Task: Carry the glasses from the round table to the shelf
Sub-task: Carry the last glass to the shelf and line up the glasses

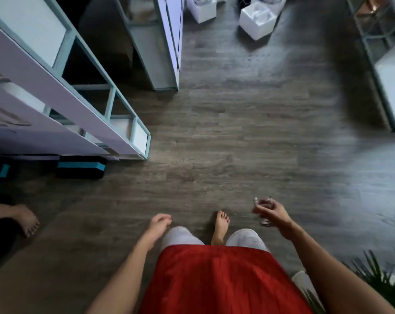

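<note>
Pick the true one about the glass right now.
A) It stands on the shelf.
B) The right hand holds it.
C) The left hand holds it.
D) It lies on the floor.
B: the right hand has its fingers curled round the clear glass, while the left hand holds nothing.

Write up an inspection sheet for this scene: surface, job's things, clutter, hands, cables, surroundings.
Surface: grey wood-plank floor; round table not in view.
Job's things: one clear drinking glass, held; pale green-framed white shelf unit at left.
Clutter: black-and-teal boxes on floor by the shelf; white open boxes farther off.
Hands: right hand grips the glass; left hand loose, holds nothing.
Cables: nothing seen.
Surroundings: green leafy plant at lower right; another person's bare foot at left.
</note>
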